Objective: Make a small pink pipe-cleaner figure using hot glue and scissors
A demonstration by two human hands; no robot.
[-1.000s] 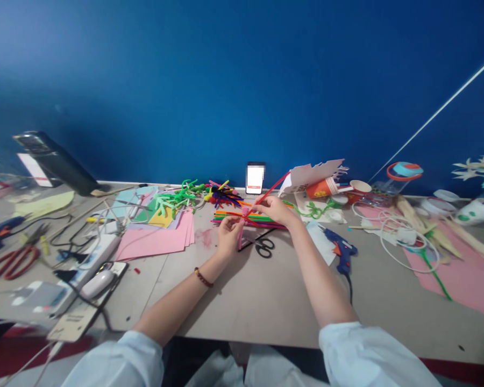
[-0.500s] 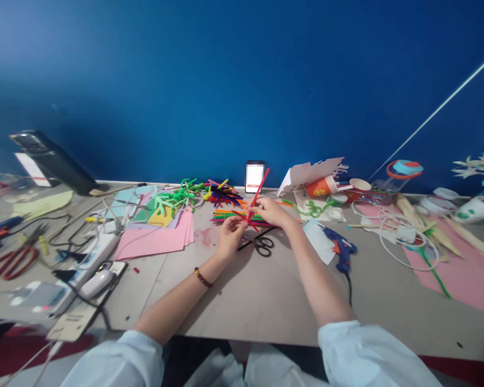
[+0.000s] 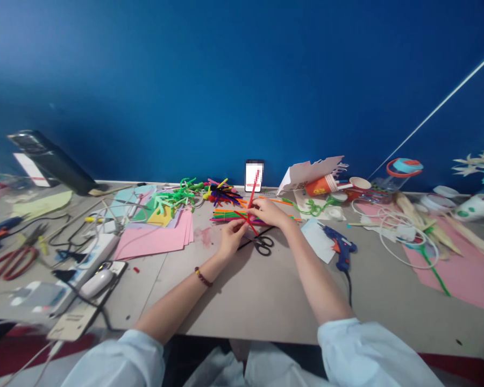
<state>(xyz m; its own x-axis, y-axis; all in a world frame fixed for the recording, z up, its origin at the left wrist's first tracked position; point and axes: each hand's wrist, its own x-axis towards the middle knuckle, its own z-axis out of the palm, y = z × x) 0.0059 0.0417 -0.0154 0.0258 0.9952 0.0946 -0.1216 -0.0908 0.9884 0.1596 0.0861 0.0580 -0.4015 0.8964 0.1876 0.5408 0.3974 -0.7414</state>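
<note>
Red pipe cleaners (image 3: pixel 251 198) cross between my two hands over the middle of the table, one end pointing up in front of the phone. My left hand (image 3: pixel 232 236) pinches them from the lower left. From the right, my right hand (image 3: pixel 268 212) has its fingers closed on them near the crossing. Behind and beneath the hands lies a bundle of colourful pipe cleaners (image 3: pixel 223 216). Black-handled scissors (image 3: pixel 263 245) rest on the table just below my hands, their blades partly hidden.
A phone (image 3: pixel 254 176) stands against the blue wall. Pink paper (image 3: pixel 155 242), a power strip (image 3: pixel 86 269) and red-handled pliers (image 3: pixel 12 263) lie left. A blue glue gun (image 3: pixel 341 247), a paper cup (image 3: pixel 322 186) and a white cable (image 3: pixel 407 234) are right.
The upright red end has dropped slightly and leans less to the right. My left hand has shifted a little down and right, and the lower red end reaches further down.
</note>
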